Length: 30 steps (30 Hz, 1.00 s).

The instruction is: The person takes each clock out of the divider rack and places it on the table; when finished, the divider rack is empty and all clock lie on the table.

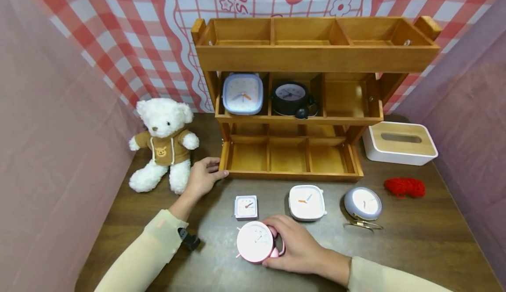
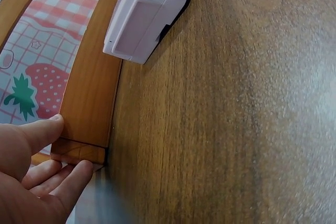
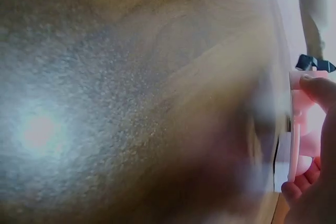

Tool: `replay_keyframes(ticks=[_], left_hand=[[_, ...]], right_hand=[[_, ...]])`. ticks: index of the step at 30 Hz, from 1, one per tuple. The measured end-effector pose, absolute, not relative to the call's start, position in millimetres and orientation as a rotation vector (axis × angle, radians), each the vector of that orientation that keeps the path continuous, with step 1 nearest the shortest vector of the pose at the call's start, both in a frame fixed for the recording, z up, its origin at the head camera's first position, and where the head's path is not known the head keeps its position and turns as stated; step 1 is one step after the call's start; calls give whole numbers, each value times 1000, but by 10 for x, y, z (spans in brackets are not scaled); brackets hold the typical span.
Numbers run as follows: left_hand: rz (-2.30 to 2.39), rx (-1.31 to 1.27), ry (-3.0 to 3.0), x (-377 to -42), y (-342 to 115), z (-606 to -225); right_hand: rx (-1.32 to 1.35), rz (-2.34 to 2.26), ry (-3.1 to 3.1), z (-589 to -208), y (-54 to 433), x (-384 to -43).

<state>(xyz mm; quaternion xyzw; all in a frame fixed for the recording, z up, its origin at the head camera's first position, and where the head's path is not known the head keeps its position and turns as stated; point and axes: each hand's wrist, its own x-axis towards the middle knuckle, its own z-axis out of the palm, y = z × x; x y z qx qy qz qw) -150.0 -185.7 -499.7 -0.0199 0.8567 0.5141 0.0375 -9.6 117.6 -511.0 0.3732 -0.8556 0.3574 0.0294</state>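
In the head view my right hand (image 1: 294,246) grips a round pink alarm clock (image 1: 254,242) by its bell side, thumb and fingers on opposite edges. The clock's white dial faces up. The right wrist view catches only a pink edge of the clock (image 3: 296,145) beside the fingers. My left hand (image 1: 203,178) holds the lower left corner of a three-tier wooden shelf (image 1: 292,177). Its thumb lies on the front board (image 2: 86,98), with fingers around the end. Just above the pink clock sits a small square clock (image 1: 246,207); a white rounded-square clock (image 1: 306,202) lies beyond the right hand.
A grey-blue round clock (image 1: 363,203), red yarn (image 1: 405,187) and a tissue box (image 1: 401,143) stand at right. The middle tier carries a blue-rimmed clock (image 1: 243,94) and a black alarm clock (image 1: 290,99). A white teddy bear (image 1: 164,145) sits left of the shelf.
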Motion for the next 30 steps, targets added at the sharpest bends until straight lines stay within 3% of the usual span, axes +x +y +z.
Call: replay_keyframes(ticks=[16, 30], left_hand=[[1574, -64, 2632, -1502, -1872, -5008], [1578, -72, 2628, -1510, -1871, -5034]], right_hand=[[1169, 1057, -2641, -5304, 899, -22], [1187, 1028, -2764, -5227, 895, -23]])
